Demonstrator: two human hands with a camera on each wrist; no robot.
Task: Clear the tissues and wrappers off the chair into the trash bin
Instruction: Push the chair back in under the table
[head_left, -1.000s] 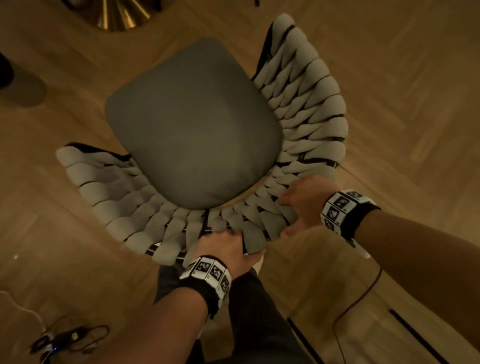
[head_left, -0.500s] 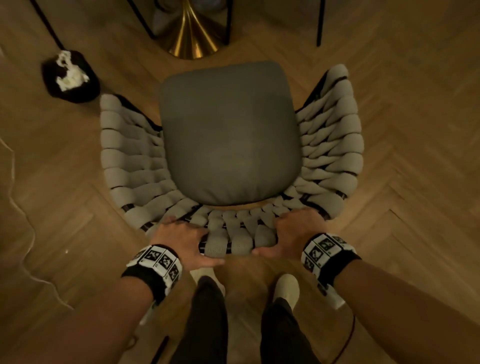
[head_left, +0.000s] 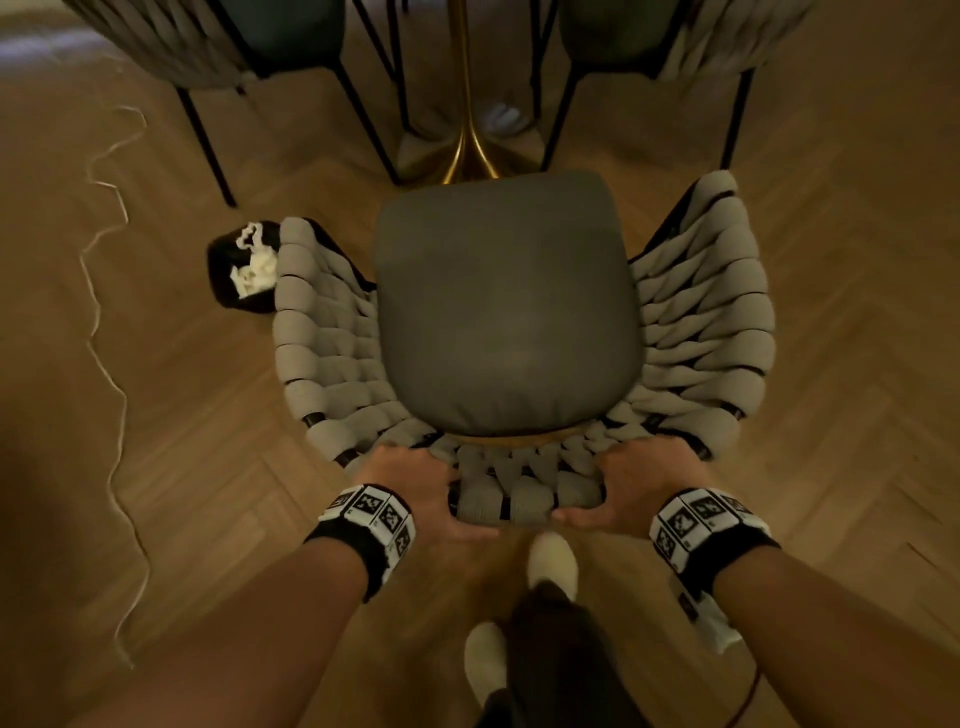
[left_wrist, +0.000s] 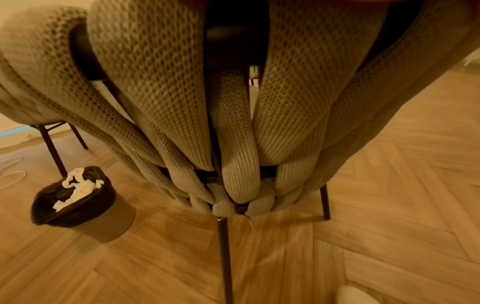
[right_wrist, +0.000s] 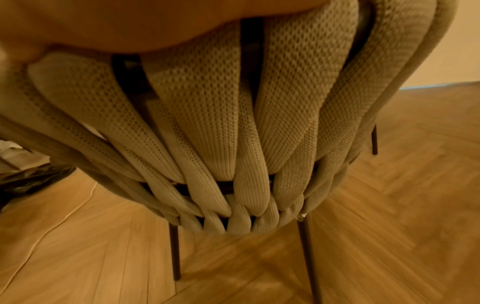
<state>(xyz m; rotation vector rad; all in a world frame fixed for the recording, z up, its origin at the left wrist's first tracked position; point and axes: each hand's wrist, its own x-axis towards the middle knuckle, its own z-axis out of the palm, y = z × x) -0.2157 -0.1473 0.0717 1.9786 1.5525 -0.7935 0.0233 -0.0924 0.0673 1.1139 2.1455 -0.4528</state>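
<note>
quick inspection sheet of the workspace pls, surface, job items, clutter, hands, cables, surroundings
surface: chair seat cushion bare; no tissues or wrappers seen on it.
job's things: trash bin with black liner stands on the floor left of the chair, white tissues inside.
clutter: nothing seen.
grippers: left hand and right hand both grip the top of the woven backrest.
cables: thin white cord snakes over the floor at left; dark cable near the right forearm.
surroundings: herringbone wood floor, gold table base, two more chairs beyond.
</note>
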